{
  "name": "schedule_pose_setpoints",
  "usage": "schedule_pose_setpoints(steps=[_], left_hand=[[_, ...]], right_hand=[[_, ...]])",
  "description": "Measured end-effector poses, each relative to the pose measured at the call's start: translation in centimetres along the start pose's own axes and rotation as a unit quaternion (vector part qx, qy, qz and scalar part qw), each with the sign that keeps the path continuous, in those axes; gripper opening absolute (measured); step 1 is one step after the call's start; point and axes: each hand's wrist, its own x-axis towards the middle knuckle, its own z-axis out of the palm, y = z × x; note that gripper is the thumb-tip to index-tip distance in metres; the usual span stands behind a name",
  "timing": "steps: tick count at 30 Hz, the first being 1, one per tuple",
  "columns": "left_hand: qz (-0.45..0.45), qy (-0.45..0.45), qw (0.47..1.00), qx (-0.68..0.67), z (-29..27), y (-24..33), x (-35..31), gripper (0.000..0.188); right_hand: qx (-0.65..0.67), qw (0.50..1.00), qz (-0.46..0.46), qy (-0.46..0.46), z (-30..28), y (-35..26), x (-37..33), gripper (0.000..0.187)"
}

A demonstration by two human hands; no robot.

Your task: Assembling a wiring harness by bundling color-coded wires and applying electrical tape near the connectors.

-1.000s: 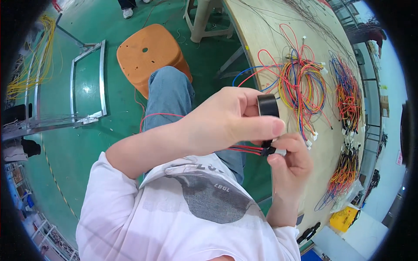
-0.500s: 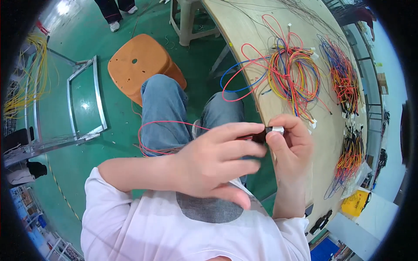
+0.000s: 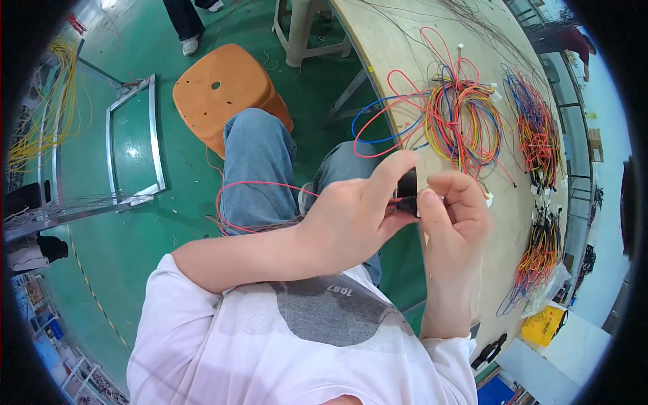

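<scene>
My right hand (image 3: 462,209) is closed, its thumb and curled fingers pinching the end of a wire harness. Black tape (image 3: 407,183) stands as a short dark flap between my hands, and a black-wrapped section (image 3: 409,206) shows just below it. Fingers of my left hand (image 3: 358,212) are closed on the tape and the wires beside it; its thumb lies underneath. From behind the left hand, a red wire (image 3: 263,183) loops over my knee, with thinner dark wires near it. The white connector at the harness end is mostly hidden by my right fingers.
To the right, a wooden table (image 3: 378,81) bears a coiled bundle of coloured wires (image 3: 462,128) and further bundles (image 3: 538,142). An orange stool (image 3: 223,91) stands beyond my knees. Metal frames (image 3: 152,135) are at the left. Another person's legs (image 3: 182,23) show at the top.
My left hand has turned, its fingers moving from spread over the harness to closed around the tape. The white connector, plain before, is now mostly covered. The view has shifted slightly.
</scene>
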Motion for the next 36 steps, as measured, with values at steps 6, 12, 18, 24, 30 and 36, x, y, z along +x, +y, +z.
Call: schedule_pose_setpoints(steps=[6, 12, 18, 24, 30, 36], left_hand=[[-0.357, -0.182, 0.837, -0.373, -1.4, -0.4, 1.5, 0.058], [-0.377, -0.189, 0.771, -0.477, -2.6, 0.5, 2.0, 0.028], [-0.042, -0.137, 0.923, -0.359, -2.3, 0.1, 1.0, 0.037], [-0.217, -0.207, 0.832, -0.467, -1.5, -0.3, 1.1, 0.013], [-0.032, -0.145, 0.987, -0.068, -1.3, -0.3, 0.4, 0.032], [-0.332, -0.262, 0.874, -0.239, -1.8, 0.0, 1.0, 0.049]], right_hand=[[-0.121, 0.984, -0.126, -0.036, -1.0, 1.3, -0.3, 0.012], [-0.197, 0.960, -0.174, -0.098, -1.7, 2.1, -0.5, 0.015], [0.029, 0.990, 0.046, -0.130, -2.1, 0.7, -0.1, 0.008], [0.022, 0.990, 0.081, -0.112, -2.1, 0.1, 0.2, 0.008], [0.031, 0.989, 0.098, -0.105, -1.6, -0.2, 0.5, 0.008], [0.010, 0.990, 0.090, -0.104, -1.8, -0.3, 0.1, 0.002]])
